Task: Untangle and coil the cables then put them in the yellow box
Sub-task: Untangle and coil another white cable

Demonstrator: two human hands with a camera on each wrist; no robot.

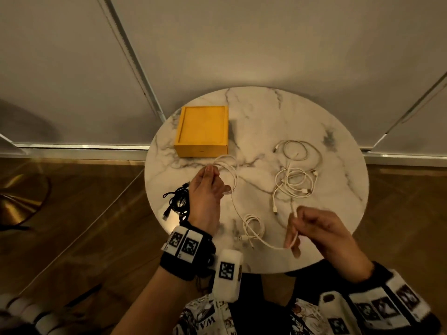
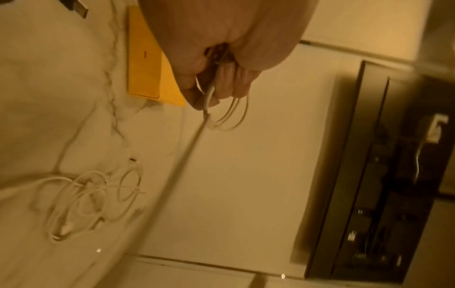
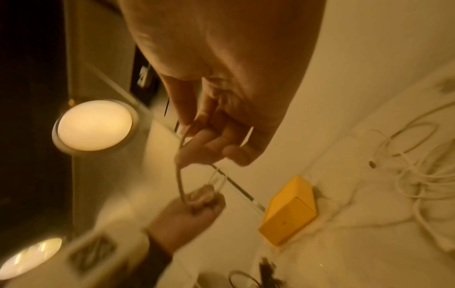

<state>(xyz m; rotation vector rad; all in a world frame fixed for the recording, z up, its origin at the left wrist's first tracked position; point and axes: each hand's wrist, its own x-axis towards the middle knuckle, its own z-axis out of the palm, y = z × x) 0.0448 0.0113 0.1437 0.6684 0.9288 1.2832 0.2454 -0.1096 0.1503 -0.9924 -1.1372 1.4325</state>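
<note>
My left hand (image 1: 208, 189) hovers over the round marble table (image 1: 261, 122) and grips a few loops of a white cable (image 1: 229, 172), seen hanging below its fingers (image 2: 229, 118) in the left wrist view. The same cable runs down and right to my right hand (image 1: 312, 228), which pinches the strand (image 3: 179, 175) near the table's front edge. A tangle of white cables (image 1: 297, 175) lies at the right. A black cable bundle (image 1: 177, 201) sits at the left edge. The yellow box (image 1: 203, 130) stands closed at the back left.
A small white coil with a plug (image 1: 252, 229) lies on the table near the front, between my hands. Wood floor (image 1: 79, 226) surrounds the table. A lit round lamp (image 3: 94, 125) shows in the right wrist view.
</note>
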